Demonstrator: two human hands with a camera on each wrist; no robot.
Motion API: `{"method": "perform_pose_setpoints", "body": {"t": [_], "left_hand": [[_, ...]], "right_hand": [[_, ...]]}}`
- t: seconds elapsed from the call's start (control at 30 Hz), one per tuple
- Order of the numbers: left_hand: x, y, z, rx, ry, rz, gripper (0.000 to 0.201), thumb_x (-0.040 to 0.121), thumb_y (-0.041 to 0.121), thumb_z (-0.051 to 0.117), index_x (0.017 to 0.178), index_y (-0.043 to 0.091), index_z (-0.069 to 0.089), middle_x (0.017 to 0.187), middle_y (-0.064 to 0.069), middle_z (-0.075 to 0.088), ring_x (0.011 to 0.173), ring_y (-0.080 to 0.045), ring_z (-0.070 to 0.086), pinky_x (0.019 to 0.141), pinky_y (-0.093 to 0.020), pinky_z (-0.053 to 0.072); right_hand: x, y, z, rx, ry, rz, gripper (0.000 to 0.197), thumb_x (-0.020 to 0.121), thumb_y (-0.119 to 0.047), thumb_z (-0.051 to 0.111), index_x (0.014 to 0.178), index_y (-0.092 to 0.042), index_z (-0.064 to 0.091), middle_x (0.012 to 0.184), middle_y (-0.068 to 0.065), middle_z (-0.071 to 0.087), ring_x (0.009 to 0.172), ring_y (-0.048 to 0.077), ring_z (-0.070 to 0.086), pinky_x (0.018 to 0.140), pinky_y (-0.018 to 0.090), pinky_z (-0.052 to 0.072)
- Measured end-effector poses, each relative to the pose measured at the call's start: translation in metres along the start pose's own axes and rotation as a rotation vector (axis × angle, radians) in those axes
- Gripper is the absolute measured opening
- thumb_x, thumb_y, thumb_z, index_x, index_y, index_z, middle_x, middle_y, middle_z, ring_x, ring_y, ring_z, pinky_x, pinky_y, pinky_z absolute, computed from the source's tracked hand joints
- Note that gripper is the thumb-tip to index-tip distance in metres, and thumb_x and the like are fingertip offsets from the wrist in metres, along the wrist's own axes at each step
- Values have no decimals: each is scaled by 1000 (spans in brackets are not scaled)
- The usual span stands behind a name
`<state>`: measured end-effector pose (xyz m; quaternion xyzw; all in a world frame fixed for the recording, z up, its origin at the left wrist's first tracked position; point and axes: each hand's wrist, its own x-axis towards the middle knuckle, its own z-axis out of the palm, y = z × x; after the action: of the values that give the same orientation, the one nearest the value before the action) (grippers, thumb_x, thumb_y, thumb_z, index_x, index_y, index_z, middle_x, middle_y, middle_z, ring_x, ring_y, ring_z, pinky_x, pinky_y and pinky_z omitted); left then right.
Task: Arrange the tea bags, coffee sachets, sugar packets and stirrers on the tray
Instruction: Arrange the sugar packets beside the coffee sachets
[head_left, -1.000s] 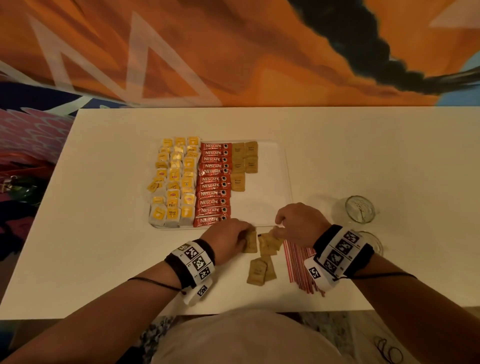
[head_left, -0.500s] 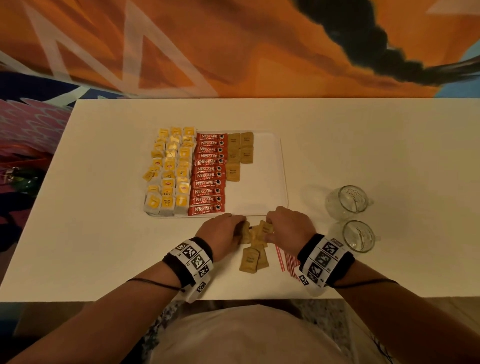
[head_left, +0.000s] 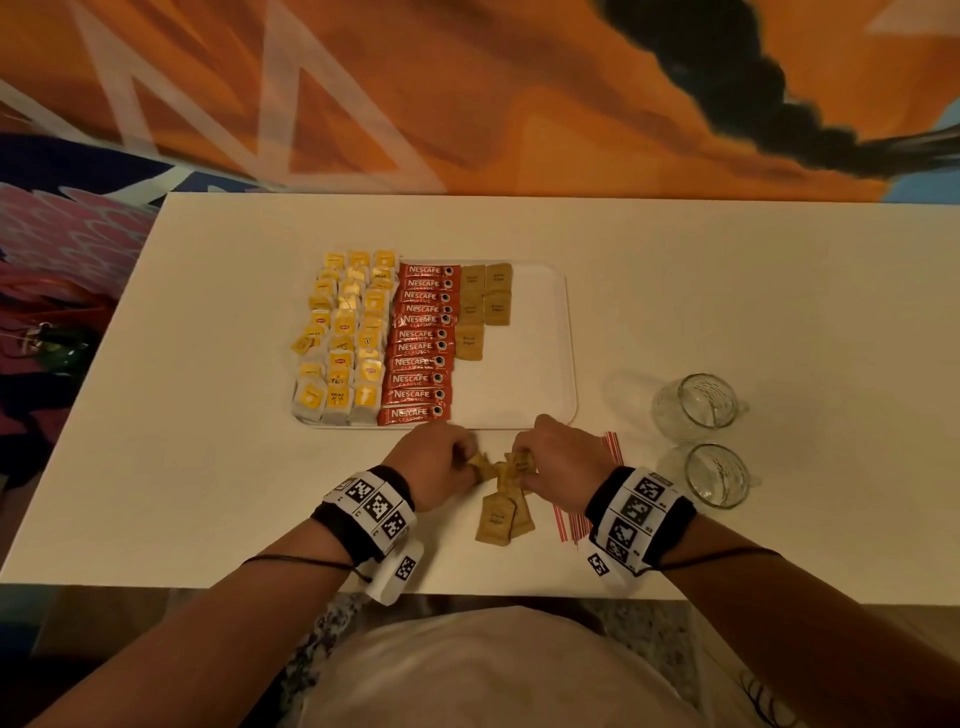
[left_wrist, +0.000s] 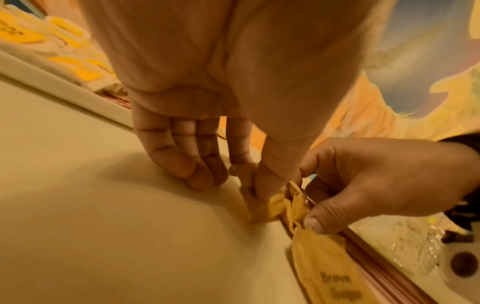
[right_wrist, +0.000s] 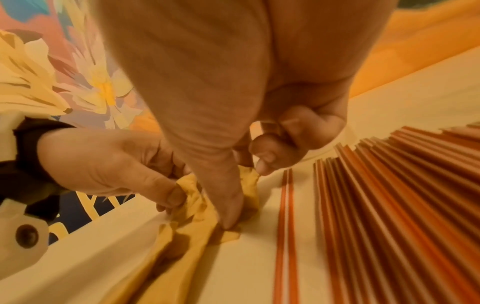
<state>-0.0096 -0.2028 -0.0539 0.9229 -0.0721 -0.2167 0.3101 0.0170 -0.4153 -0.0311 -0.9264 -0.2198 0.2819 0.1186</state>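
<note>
Left hand: the left hand (head_left: 434, 457) sits on the table (head_left: 727, 291) just in front of the tray's near edge, thumb and forefinger pinching a brown sugar packet (left_wrist: 255, 202); its other fingers (left_wrist: 182, 164) curl down onto the table.
Right hand: the right hand (head_left: 558, 457) faces it, thumb and fingers pinching another crumpled brown sugar packet (right_wrist: 246, 185) from the same small heap.
Loose sugar packets: more brown packets (head_left: 501, 517) lie on the table just nearer the person than the two hands, overlapping one another.
Tray: a white tray (head_left: 524, 374) lies flat beyond the hands. Yellow-tagged tea bags (head_left: 345, 338) fill its left part in three columns, red Nescafe sachets (head_left: 421, 343) form one column beside them, and five brown sugar packets (head_left: 483, 306) sit at the far end next to the sachets. The right part of the tray is bare.
Stirrers: red-and-white striped stirrers (right_wrist: 389, 205) lie fanned on the table under and beside the right wrist, off the tray.
Glass mugs: two clear glass mugs (head_left: 701, 405) stand on the table to the right, well apart from the tray.
</note>
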Motion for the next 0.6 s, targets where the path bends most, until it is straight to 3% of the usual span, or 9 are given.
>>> {"method": "perform_pose_setpoints", "body": {"t": [0.2,0.33,0.47,0.6], "left_hand": [[-1,4,-1,-220,28,-64,17,80,17,70,74,19,55,82,-4,66,79,-25,62,74,-38,50],[2,10,-3,-280,42,-66,25,88,13,65,70,18,48,70,2,55,66,-15,49,66,-29,42],[4,18,-7,-382,53,-66,29,90,7,60,67,16,45,67,2,53,64,-9,50,62,-23,41],[6,27,-10,-576,28,-132,28,89,2,54,67,15,45,65,-1,49,63,-10,47,63,-27,39]], "right_hand": [[-1,4,6,85,43,6,24,88,-36,74,108,-25,68,108,-2,49,85,21,63,68,29,45],[-3,8,4,128,74,24,21,89,-32,74,107,-26,67,107,-5,46,88,20,62,70,28,45],[-5,13,-6,173,115,7,24,86,-33,76,108,-27,67,107,-5,50,93,17,59,77,29,48],[-6,8,-18,270,145,-59,24,82,-36,79,103,-29,68,101,-6,55,93,12,57,81,32,50]]}}
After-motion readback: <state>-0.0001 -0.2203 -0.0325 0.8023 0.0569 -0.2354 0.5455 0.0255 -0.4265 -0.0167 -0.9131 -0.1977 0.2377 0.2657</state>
